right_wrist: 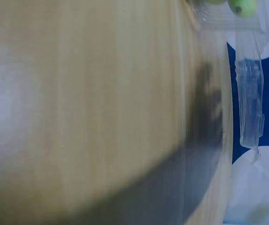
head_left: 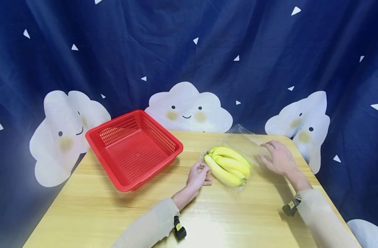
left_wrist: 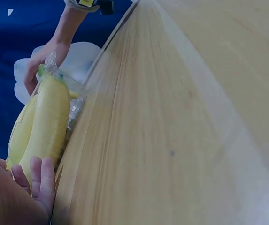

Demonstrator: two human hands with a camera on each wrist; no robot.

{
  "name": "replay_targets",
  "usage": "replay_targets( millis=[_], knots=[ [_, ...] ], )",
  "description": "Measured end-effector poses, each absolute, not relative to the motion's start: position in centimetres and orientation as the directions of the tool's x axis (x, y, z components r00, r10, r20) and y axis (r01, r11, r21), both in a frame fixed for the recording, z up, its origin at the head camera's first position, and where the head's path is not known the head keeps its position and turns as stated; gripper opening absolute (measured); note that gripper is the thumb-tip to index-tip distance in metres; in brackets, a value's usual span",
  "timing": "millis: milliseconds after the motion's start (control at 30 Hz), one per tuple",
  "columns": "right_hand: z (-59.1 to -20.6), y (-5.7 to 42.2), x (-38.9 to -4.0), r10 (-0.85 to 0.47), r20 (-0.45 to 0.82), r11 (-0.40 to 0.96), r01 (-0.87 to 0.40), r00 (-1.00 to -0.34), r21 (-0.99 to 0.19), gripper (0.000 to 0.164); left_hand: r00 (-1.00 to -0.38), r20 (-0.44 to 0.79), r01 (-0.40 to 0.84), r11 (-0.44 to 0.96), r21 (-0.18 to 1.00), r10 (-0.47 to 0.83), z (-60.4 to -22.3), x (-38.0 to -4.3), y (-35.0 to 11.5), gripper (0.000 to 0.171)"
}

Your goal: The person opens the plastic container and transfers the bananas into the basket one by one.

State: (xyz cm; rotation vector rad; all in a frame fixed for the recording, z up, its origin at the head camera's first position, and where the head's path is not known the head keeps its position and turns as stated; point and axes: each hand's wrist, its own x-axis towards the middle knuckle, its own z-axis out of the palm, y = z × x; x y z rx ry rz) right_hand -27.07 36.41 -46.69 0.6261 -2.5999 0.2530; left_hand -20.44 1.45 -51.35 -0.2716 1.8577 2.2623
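Observation:
A bunch of yellow bananas (head_left: 229, 164) lies in the base of a clear plastic clamshell box (head_left: 238, 188). Its transparent lid (right_wrist: 250, 103) stands folded away on the far right side. At the near left rim, my left hand (head_left: 198, 176) pinches the box's edge between thumb and forefinger, while the other fingers extend beside it. My right hand (head_left: 277, 157) hovers beside the lid with its fingers loosely spread; the right wrist view shows a gap between fingertips and lid. The left wrist view shows the bananas (left_wrist: 45, 124) close past the left fingers.
A red perforated plastic basket (head_left: 173, 156) stands left of the box on the wooden table (head_left: 238, 220). Behind the table hangs a dark blue curtain (head_left: 176, 44) with white clouds and triangles. Each wrist wears a small black camera.

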Motion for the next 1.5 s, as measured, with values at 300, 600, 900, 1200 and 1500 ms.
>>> replay_targets(
  millis=[300,600,900,1200,1500],
  knots=[
    [-46.9,36.1,-25.5,-0.489,0.513,0.823,-0.568,-0.706,0.003,0.052,-0.961,-0.272,-0.275,-0.192,0.942,0.042,-51.2,-20.4,1.5,0.005],
    [-46.8,35.6,-24.0,-0.567,0.512,0.764,-0.644,-0.646,0.034,0.057,-0.961,-0.274,-0.276,-0.195,0.941,0.04,-51.3,-20.4,1.5,0.007],
    [-46.9,34.0,-22.7,-0.635,0.613,0.65,-0.754,-0.47,0.096,0.067,-0.962,-0.271,-0.274,-0.189,0.943,0.041,-51.4,-20.5,1.5,0.006],
    [-47.4,32.5,-21.2,-0.67,0.646,0.576,-0.805,-0.367,0.14,0.064,-0.961,-0.274,-0.278,-0.197,0.94,0.047,-51.3,-20.5,1.4,0.006],
    [-48.4,32.1,-20.6,-0.724,0.641,0.479,-0.855,-0.256,0.199,0.049,-0.959,-0.279,-0.281,-0.197,0.939,0.038,-51.2,-20.4,1.4,0.007]
  ],
)
